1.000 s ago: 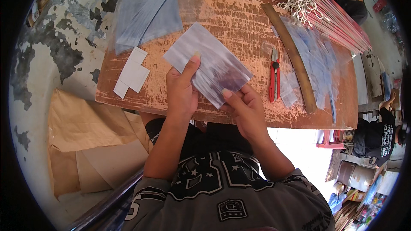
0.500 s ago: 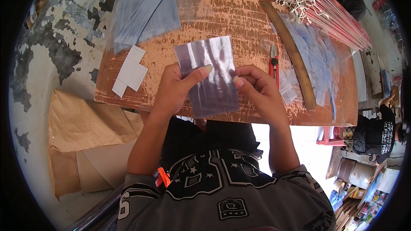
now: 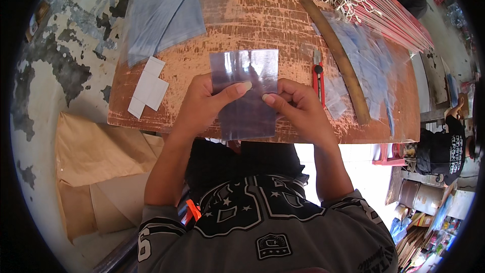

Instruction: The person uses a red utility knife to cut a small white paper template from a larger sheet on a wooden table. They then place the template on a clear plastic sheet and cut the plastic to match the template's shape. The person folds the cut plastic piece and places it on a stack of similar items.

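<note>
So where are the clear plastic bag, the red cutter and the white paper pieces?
Plastic bag [image 3: 246,71], head view, on its upper half above the thumbs.
Red cutter [image 3: 318,78], head view, on its red handle.
White paper pieces [image 3: 150,89], head view, on the middle piece.

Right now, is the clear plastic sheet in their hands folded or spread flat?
Spread flat: the clear plastic sheet shows as one full rectangle, pinched by left hand and right hand.

The clear plastic sheet [image 3: 246,93], tilted before, now stands squared upright, pinched closer between both hands.
</note>
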The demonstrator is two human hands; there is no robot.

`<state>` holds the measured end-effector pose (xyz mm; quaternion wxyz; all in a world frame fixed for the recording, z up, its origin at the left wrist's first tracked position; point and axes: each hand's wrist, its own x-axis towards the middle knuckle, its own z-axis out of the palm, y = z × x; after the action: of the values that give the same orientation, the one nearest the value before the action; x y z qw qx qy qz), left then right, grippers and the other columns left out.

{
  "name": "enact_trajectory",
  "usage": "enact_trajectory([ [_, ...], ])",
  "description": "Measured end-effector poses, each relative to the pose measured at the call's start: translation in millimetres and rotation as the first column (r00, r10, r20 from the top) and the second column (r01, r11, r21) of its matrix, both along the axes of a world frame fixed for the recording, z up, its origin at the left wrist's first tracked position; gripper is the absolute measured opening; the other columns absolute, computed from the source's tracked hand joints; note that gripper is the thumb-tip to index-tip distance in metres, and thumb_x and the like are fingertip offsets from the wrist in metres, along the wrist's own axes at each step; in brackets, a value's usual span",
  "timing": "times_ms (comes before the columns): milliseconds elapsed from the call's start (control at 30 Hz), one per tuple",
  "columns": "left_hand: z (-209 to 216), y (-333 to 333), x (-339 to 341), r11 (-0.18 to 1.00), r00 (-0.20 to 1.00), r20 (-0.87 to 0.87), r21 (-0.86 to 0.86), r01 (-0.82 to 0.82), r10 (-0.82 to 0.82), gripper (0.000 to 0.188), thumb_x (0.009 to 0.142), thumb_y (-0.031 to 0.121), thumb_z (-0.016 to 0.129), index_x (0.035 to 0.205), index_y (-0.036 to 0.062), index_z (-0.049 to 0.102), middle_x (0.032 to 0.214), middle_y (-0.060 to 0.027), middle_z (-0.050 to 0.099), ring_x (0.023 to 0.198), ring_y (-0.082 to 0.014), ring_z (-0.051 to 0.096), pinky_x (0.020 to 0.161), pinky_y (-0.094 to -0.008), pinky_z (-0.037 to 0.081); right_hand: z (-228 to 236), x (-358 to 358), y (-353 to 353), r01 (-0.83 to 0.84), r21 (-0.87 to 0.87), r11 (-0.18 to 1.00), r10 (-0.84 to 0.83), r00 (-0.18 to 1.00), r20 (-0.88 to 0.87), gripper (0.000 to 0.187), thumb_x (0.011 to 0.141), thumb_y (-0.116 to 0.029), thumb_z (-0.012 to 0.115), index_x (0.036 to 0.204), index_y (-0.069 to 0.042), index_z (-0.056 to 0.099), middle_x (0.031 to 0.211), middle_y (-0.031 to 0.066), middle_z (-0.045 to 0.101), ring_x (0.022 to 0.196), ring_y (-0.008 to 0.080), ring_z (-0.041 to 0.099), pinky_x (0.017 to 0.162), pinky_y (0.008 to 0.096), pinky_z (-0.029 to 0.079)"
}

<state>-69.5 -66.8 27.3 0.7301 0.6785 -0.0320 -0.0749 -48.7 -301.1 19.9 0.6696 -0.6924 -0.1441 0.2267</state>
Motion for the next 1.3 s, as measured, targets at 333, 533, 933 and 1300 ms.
enact_trajectory([
  [333, -3.1, 3.1, 1.6, 0.991, 0.988, -0.150, -0.135, 0.007, -0.027, 0.027, 0.094, 0.019, 0.074, 0.110, -0.0031, 0.072, 0.097, -0.0081, 0.075, 0.083, -0.0111, 0.069, 0.076, -0.0265, 0.056, -9.6, -5.6, 2.6, 0.000, 0.070, 0.998, 0.005, 0.998, -0.064, 0.022, 0.102, -0.025, 0.067, 0.093, -0.005, 0.063, 0.076, -0.0036, 0.066, 0.073, 0.0028, 0.060, 0.062, 0.0226, 0.048],
  [533, -2.2, 1.9, 1.6, 0.979, 0.981, -0.187, -0.202, 0.007, -0.046, 0.027, 0.094, 0.017, 0.075, 0.111, -0.0040, 0.071, 0.099, -0.0091, 0.075, 0.085, -0.0123, 0.070, 0.077, -0.0273, 0.057, -2.3, -6.4, 0.8, -0.030, 0.070, 0.997, 0.033, 0.998, -0.054, 0.024, 0.103, -0.027, 0.065, 0.094, -0.005, 0.063, 0.079, -0.0035, 0.067, 0.074, 0.0029, 0.061, 0.064, 0.0230, 0.051],
  [933, 1.9, -0.7, -2.8, 0.989, 0.983, -0.179, -0.147, 0.005, -0.032, 0.028, 0.093, 0.016, 0.075, 0.111, -0.0047, 0.071, 0.097, -0.0091, 0.075, 0.082, -0.0115, 0.070, 0.074, -0.0263, 0.057, -0.7, -10.9, -2.6, -0.026, 0.080, 0.996, 0.032, 0.997, -0.077, 0.024, 0.102, -0.026, 0.065, 0.108, -0.003, 0.067, 0.086, -0.0006, 0.072, 0.078, 0.0043, 0.065, 0.068, 0.0229, 0.052],
  [1300, 3.5, -1.2, -9.4, 0.969, 0.982, -0.186, -0.247, -0.026, -0.021, 0.024, 0.094, 0.011, 0.074, 0.111, -0.0056, 0.071, 0.097, -0.0102, 0.075, 0.082, -0.0123, 0.072, 0.071, -0.0267, 0.059, -0.6, -13.5, -0.6, -0.040, 0.073, 0.997, 0.043, 0.998, -0.038, 0.023, 0.103, -0.025, 0.065, 0.108, -0.002, 0.067, 0.085, -0.0006, 0.072, 0.076, 0.0038, 0.064, 0.066, 0.0225, 0.049],
])
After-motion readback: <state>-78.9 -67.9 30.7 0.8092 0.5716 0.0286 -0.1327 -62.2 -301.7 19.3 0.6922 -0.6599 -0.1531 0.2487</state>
